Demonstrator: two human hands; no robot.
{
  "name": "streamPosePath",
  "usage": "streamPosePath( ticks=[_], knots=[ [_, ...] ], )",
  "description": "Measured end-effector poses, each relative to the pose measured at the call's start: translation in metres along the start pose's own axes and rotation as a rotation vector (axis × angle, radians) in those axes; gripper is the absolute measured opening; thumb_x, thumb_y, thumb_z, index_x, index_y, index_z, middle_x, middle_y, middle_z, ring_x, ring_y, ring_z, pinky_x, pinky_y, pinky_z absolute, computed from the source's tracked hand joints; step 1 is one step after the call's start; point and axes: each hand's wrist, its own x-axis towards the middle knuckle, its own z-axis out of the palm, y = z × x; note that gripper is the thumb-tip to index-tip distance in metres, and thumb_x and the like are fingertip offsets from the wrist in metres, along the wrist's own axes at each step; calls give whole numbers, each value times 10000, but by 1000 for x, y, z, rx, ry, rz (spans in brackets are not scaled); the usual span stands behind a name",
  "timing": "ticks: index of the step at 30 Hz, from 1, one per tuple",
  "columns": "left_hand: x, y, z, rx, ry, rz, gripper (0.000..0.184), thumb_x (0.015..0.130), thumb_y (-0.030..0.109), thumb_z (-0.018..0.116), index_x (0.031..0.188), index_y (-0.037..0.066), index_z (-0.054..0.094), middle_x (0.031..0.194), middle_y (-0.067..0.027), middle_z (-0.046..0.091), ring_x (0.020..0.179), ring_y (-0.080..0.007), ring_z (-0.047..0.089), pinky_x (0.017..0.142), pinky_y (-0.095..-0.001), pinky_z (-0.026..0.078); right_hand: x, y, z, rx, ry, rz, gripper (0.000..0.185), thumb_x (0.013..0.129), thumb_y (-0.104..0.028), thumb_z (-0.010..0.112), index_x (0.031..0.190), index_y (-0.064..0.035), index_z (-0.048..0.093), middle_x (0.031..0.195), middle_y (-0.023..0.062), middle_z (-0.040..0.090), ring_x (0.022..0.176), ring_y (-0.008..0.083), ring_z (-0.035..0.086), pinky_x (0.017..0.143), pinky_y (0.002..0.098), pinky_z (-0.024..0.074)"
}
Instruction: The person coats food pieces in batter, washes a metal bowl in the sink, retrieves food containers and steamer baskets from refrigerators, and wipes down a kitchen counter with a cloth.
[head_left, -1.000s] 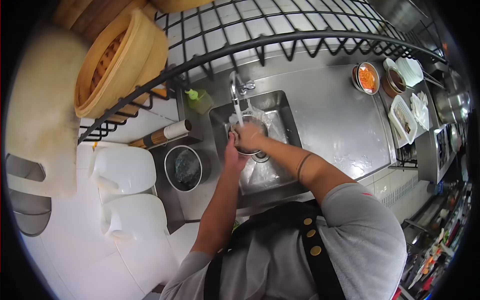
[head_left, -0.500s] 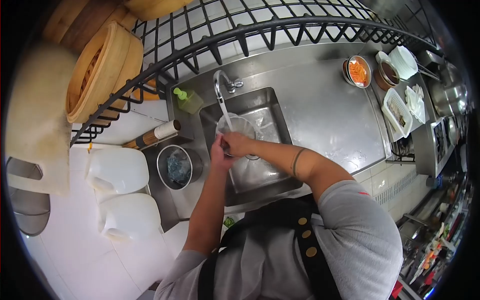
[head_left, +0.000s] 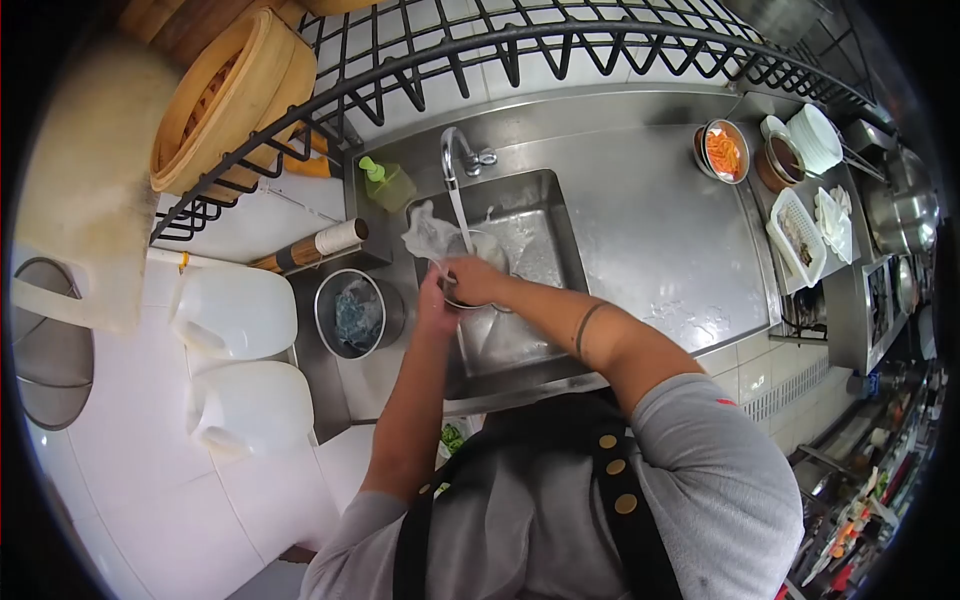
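Observation:
In the head view, water runs from the tap [head_left: 452, 160] into a round metal bowl [head_left: 487, 246] in the sink [head_left: 530, 350]. My left hand [head_left: 434, 304] is closed at the bowl's near left side, gripping its rim. My right hand [head_left: 474, 281] is closed over the bowl; its fingers are turned down and what they hold is hidden. A whitish, see-through sheet [head_left: 430, 235] spreads out left of the stream; whether it is splashing water or thin plastic I cannot tell.
A metal pot [head_left: 352, 314] with bluish crumpled material stands left of the sink. Behind it are a soap bottle [head_left: 387, 186] and a bamboo brush [head_left: 310, 248]. A black wire rack [head_left: 520, 40] crosses above. Shredded carrot [head_left: 722, 152] sits in a bowl at right.
The whitish see-through sheet has appeared left of the stream. Both hands stay at the bowl, with slight movement. The camera view has shifted a little.

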Motion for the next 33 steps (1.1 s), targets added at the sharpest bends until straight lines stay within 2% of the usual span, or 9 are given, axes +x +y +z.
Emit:
streamPosePath(
  ticks=[4, 7, 10, 13, 15, 17, 20, 26, 33],
  knots=[
    [-18, -5, 10, 149, -16, 61, 646, 1008, 584, 435, 1442, 107, 458, 1413, -149, 547, 1306, -370, 521, 1031, -648, 424, -5, 2, -12, -505, -301, 188, 258, 816, -236, 674, 1000, -59, 712, 1084, 165, 715, 935, 383, 692, 822, 474, 551],
    [1, -8, -1, 183, -53, 106, 647, 1000, 591, 451, 1440, 117, 464, 1406, -123, 560, 1276, -364, 547, 1008, -640, 445, 2, 8, 0, -198, 141, 211, 226, 840, -236, 650, 999, -87, 713, 1053, 181, 714, 1013, 363, 683, 848, 441, 553],
    [26, -4, -30, 146, -201, 118, 663, 991, 604, 460, 1441, 117, 462, 1410, -109, 557, 1263, -358, 555, 995, -624, 464, -9, 14, -13, -330, -296, 14, 246, 859, -265, 621, 990, -71, 701, 991, 190, 703, 1006, 368, 677, 826, 447, 552],
    [17, -15, -7, 158, 16, 105, 678, 988, 617, 459, 1439, 111, 462, 1399, -116, 562, 1249, -351, 565, 1012, -583, 467, 2, 22, -8, -243, 197, 136, 238, 849, -294, 614, 967, -101, 689, 1026, 190, 694, 944, 411, 654, 874, 510, 511],
    [42, -2, -44, 132, -6, 59, 698, 978, 638, 458, 1439, 113, 462, 1397, -117, 561, 1254, -349, 561, 1006, -575, 472, -1, 19, -1, -47, -103, -168, 217, 824, -260, 640, 948, -85, 675, 1004, 208, 684, 948, 413, 650, 896, 514, 494],
    [39, 3, -48, 105, -23, 10, 719, 968, 659, 456, 1440, 116, 462, 1396, -119, 560, 1258, -347, 556, 1000, -566, 476, -18, 6, -20, -21, -347, 6, 245, 811, -204, 664, 1014, -67, 655, 965, 213, 675, 969, 404, 647, 886, 503, 489],
    [8, 13, -16, 285, -35, 106, 759, 942, 705, 453, 1440, 134, 466, 1399, -117, 558, 1269, -337, 547, 1005, -560, 464, -35, 2, -29, -371, 0, -309, 313, 799, -202, 704, 1067, -64, 621, 956, 207, 663, 940, 404, 645, 848, 485, 500],
    [29, -10, -25, -168, -400, 33, 674, 973, 653, 447, 1422, 151, 487, 1386, -110, 564, 1292, -293, 520, 1072, -511, 401, -17, 5, -64, 1014, 94, 332, 298, 856, -218, 807, 1039, -89, 611, 939, -5, 644, 844, 81, 581, 679, 281, 497],
    [68, -21, -28, -75, -260, 326, 402, 1054, 321, 478, 1381, 88, 506, 1341, -87, 589, 1269, -234, 539, 1098, -434, 398, -24, 39, -41, 264, 829, 408, 139, 915, -105, 667, 1027, -48, 608, 1046, 124, 674, 871, 306, 669, 719, 417, 532]
  ],
)
